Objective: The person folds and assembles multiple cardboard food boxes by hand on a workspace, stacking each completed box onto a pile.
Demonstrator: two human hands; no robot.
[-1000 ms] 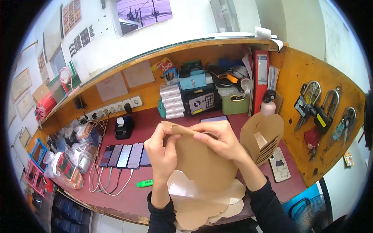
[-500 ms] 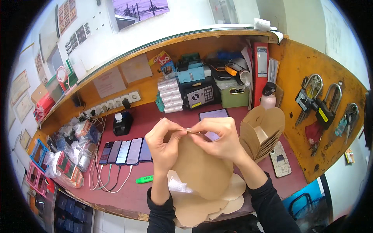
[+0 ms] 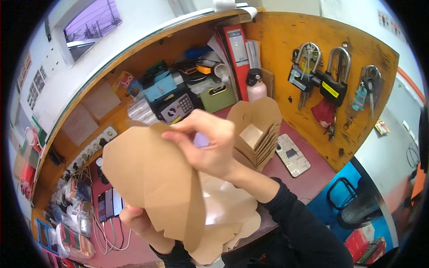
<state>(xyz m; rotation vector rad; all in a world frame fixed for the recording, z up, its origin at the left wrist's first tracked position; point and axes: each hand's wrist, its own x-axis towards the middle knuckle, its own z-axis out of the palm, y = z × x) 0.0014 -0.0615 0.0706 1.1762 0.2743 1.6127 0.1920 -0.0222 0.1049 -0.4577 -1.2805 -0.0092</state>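
Tilted up in front of me is a partly folded brown cardboard food box, its rounded flaps facing me. My right hand pinches its upper edge between thumb and fingers. Lower down, my left hand grips the bottom left edge, most of its fingers hidden behind the cardboard. Beneath the box lie several flat cardboard blanks with a shiny inner face, near the desk's front edge. Just beyond my right hand stands a nested stack of folded cardboard boxes, open side up.
A phone in a patterned case lies right of the stack. Several charging phones sit at left, near bagged goods. Behind are a small safe, a green box, a pink bottle and padlocks on the wooden side panel.
The view has swung to the right. My hands, close together at the box's top edge before, are now apart: the left is down at the lower edge, and the box is turned and tilted.
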